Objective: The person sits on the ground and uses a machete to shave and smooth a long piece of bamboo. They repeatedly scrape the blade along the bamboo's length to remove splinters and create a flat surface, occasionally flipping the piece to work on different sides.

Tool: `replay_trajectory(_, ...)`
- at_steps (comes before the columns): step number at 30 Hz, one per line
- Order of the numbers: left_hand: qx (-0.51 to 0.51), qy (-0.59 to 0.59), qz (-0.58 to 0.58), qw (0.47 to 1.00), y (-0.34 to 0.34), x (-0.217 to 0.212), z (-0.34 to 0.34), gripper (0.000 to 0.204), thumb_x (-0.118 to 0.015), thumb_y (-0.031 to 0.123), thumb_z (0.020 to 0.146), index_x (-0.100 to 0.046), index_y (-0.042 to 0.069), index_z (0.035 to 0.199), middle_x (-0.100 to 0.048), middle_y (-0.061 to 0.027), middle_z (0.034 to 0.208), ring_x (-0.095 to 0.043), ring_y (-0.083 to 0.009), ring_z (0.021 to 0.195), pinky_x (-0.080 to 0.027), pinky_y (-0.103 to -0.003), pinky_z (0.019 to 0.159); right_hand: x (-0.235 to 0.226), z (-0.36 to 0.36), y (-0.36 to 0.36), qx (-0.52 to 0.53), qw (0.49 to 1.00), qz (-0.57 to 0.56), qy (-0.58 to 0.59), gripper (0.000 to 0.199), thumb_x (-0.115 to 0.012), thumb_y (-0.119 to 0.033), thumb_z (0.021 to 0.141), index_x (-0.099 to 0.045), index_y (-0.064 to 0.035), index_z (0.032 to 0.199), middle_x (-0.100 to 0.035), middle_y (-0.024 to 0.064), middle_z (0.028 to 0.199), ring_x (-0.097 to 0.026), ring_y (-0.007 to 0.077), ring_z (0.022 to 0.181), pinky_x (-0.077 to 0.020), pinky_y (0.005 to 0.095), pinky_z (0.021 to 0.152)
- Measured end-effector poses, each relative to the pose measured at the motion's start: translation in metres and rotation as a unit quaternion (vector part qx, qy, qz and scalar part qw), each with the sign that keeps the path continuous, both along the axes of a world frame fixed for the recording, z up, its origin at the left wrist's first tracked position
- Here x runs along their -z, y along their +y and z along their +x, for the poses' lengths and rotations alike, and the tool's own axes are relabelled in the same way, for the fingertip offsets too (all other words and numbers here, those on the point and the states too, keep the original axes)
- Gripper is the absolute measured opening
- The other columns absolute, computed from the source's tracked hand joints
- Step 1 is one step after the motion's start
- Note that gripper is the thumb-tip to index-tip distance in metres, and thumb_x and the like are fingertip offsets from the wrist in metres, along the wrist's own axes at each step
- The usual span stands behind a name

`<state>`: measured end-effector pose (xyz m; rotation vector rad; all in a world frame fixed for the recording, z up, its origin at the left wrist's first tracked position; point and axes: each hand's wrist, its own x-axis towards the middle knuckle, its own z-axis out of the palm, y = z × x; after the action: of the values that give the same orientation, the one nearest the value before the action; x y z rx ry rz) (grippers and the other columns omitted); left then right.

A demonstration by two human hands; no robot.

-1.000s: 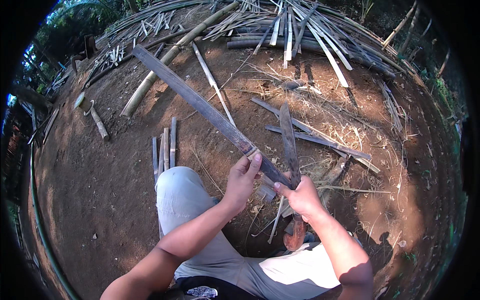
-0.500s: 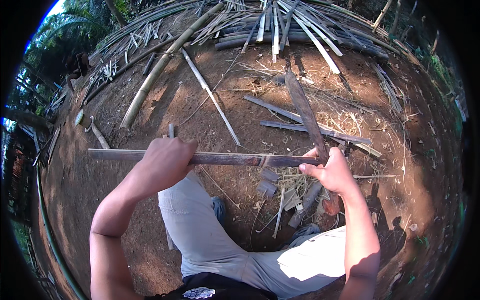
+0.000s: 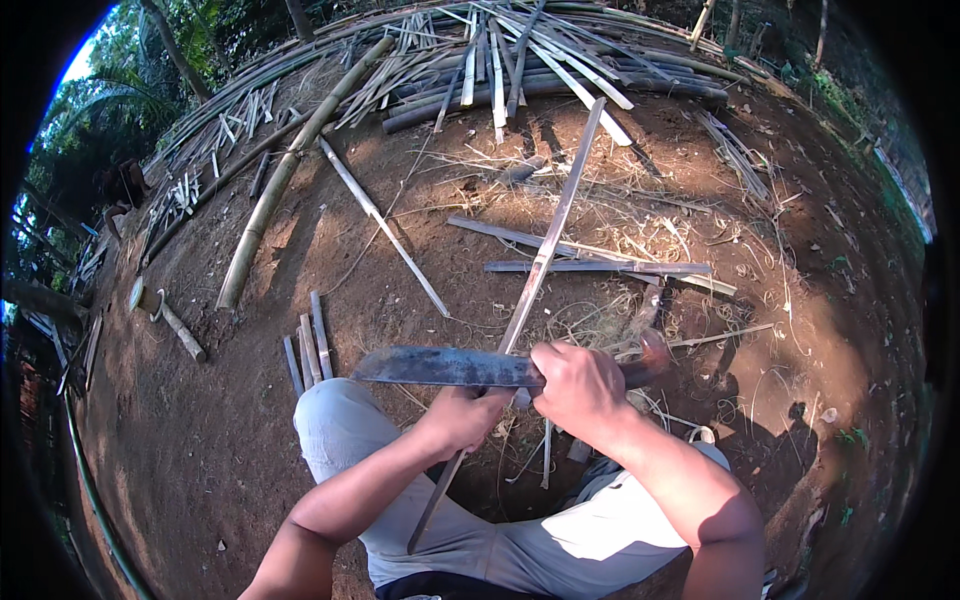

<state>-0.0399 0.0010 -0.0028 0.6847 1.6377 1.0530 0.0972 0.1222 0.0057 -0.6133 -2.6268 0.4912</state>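
Observation:
My right hand is closed around a machete, near where the wooden handle meets the dark, worn blade. The blade points left and lies across a long bamboo strip, seeming to touch it. Below the blade, my left hand grips that strip, fingers wrapped round it and partly hidden. The strip slants from my lap up and away to the right, its far end beyond the shavings. Both hands are close together above my spread knees.
Several short bamboo strips stand by my left knee. Ahead lie split bamboo lengths amid curly shavings. A thick bamboo pole and a thin strip lie left of them; a large bamboo pile spans the back.
The strip has swung from lying crosswise to pointing away from me. The machete has turned from pointing away to lying leftward across it. My left hand has moved right, close to my right.

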Motion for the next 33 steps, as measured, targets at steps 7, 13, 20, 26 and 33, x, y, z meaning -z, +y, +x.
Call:
replay_trajectory(7, 0.014, 0.169, 0.065, 0.983, -0.008, 0.050, 0.027, 0.026, -0.055, 0.022, 0.096, -0.060, -0.003, 0.098, -0.058, -0.0209, 0.069, -0.059, -0.0261, 0.063, -0.047, -0.041, 0.063, 0.023, 0.001, 0.042, 0.093, 0.991, 0.089, -0.020, 0.010, -0.057, -0.001, 0.080, -0.063, -0.0028, 0.072, -0.065, 0.0176, 0.065, -0.069, 0.0319, 0.060, -0.0566, 0.0415, 0.057)
replay_trajectory(13, 0.045, 0.136, 0.047, 0.989, -0.016, 0.064, 0.026, 0.033, -0.051, 0.029, 0.100, -0.058, -0.002, 0.090, -0.047, -0.0046, 0.061, -0.043, -0.0128, 0.059, -0.039, -0.036, 0.055, 0.030, 0.005, 0.051, 0.115, 0.986, 0.057, -0.110, 0.010, -0.058, 0.005, 0.073, -0.063, -0.0022, 0.069, -0.068, 0.0182, 0.071, -0.069, 0.0355, 0.063, -0.0543, 0.0464, 0.061)
replay_trajectory(20, 0.083, 0.125, 0.006, 0.989, -0.023, 0.057, 0.011, 0.034, -0.054, 0.029, 0.097, -0.060, -0.004, 0.096, -0.058, -0.0219, 0.068, -0.060, -0.0326, 0.064, -0.047, -0.043, 0.065, 0.043, 0.007, 0.075, 0.126, 0.988, 0.052, -0.068, 0.007, -0.058, 0.000, 0.075, -0.064, -0.0035, 0.072, -0.067, 0.0187, 0.069, -0.069, 0.0358, 0.065, -0.0546, 0.0454, 0.060)
replay_trajectory(26, 0.035, 0.052, 0.028, 0.998, -0.021, 0.065, 0.014, 0.032, -0.053, 0.027, 0.099, -0.055, -0.001, 0.085, -0.046, -0.0067, 0.057, -0.044, -0.0142, 0.055, -0.039, -0.035, 0.053, 0.047, -0.007, 0.052, 0.090, 0.990, 0.063, -0.088, 0.008, -0.056, 0.002, 0.075, -0.061, -0.0020, 0.070, -0.066, 0.0210, 0.068, -0.069, 0.0357, 0.062, -0.0547, 0.0473, 0.057)
replay_trajectory(33, 0.074, 0.152, 0.013, 0.985, -0.030, 0.055, 0.010, 0.031, -0.054, 0.027, 0.098, -0.057, -0.003, 0.089, -0.055, -0.0168, 0.062, -0.056, -0.0231, 0.057, -0.044, -0.039, 0.057, 0.041, 0.009, 0.098, 0.209, 0.976, 0.001, -0.058, 0.010, -0.055, 0.003, 0.079, -0.063, 0.0012, 0.073, -0.063, 0.0210, 0.061, -0.066, 0.0362, 0.057, -0.0527, 0.0451, 0.054)
